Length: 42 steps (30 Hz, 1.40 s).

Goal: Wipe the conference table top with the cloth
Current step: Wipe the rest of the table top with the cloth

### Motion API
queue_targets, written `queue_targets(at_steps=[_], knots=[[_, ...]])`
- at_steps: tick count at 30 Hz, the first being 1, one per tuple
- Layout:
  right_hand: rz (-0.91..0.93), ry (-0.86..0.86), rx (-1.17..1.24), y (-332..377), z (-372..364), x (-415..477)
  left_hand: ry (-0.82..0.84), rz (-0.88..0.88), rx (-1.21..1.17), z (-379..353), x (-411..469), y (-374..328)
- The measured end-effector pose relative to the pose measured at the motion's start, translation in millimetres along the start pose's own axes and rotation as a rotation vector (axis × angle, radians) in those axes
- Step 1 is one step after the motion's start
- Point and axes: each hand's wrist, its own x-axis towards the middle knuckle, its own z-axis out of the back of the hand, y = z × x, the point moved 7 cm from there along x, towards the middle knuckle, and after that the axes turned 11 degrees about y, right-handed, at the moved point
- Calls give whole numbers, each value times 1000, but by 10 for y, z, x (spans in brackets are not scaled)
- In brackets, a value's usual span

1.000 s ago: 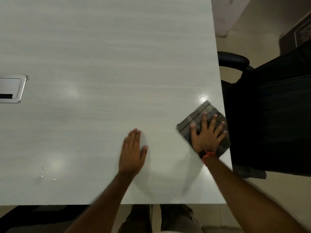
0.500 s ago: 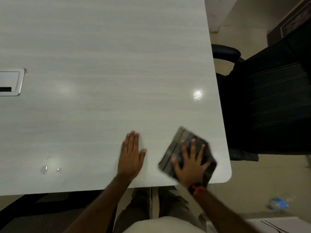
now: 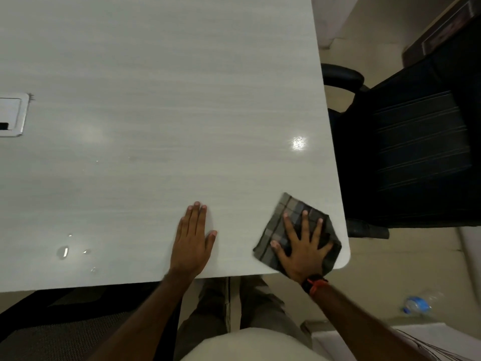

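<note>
A pale wood-grain conference table top (image 3: 156, 100) fills most of the view. A folded grey checked cloth (image 3: 279, 225) lies flat at its near right corner. My right hand (image 3: 303, 246) presses down on the cloth with fingers spread and straight. My left hand (image 3: 191, 243) rests flat on the bare table, to the left of the cloth, near the front edge. A few water drops (image 3: 63, 251) sit on the table at the near left.
A black office chair (image 3: 416, 142) stands close against the table's right edge. A metal cable hatch (image 3: 13, 115) is set in the table at the far left. A plastic bottle (image 3: 416, 304) lies on the floor at the right. Another dark chair (image 3: 65, 321) is under the near edge.
My right hand slid the cloth along the right edge toward me, to the near right corner. My left hand stayed flat in the same place.
</note>
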Motion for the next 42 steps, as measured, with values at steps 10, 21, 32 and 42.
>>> queue_targets(at_steps=[10,21,32,42], knots=[[20,23,-4,43,68,44,18,-44,11,46,4,69],[176,72,-82,284,78,35,-58,72,-11,244,-179,565],[319,85,-144,1227,-59,-56,-129,94,-11,370,-347,874],[170,-3,-28,1835,134,309,-197,223,-47,491,-331,1157]])
